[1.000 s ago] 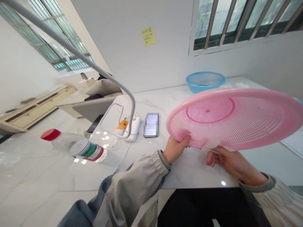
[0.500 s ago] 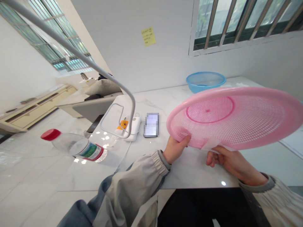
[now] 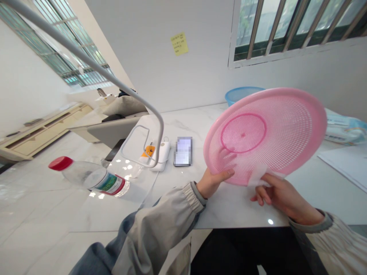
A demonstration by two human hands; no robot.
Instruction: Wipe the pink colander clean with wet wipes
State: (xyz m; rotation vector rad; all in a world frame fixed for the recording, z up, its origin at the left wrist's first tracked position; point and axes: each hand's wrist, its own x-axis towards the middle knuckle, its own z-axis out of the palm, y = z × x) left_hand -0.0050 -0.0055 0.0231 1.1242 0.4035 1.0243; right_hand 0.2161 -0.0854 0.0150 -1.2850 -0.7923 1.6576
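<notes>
A pink mesh colander (image 3: 279,145) is held tilted above the white marbled table, its inside facing me. My left hand (image 3: 218,179) grips the left lower part of its rim, thumb inside and fingers showing through the mesh from behind. At the lower rim, my right hand (image 3: 275,193) pinches a thin white wipe (image 3: 257,175) against the plastic; its remaining fingers are curled. Behind the colander stands a blue plastic basin (image 3: 241,93), partly hidden by the pink rim.
Left of my hands lie a phone (image 3: 183,151) and a white power bank (image 3: 161,156). A clear bottle with a red cap (image 3: 94,177) is farther left, near a grey metal tube (image 3: 126,91). To the right are a wipes package (image 3: 345,128) and white paper (image 3: 344,164).
The colander has turned and tipped more toward me, its right side swinging left and up. The wipes package has come into sight. My right hand has shifted slightly along the rim with the wipe.
</notes>
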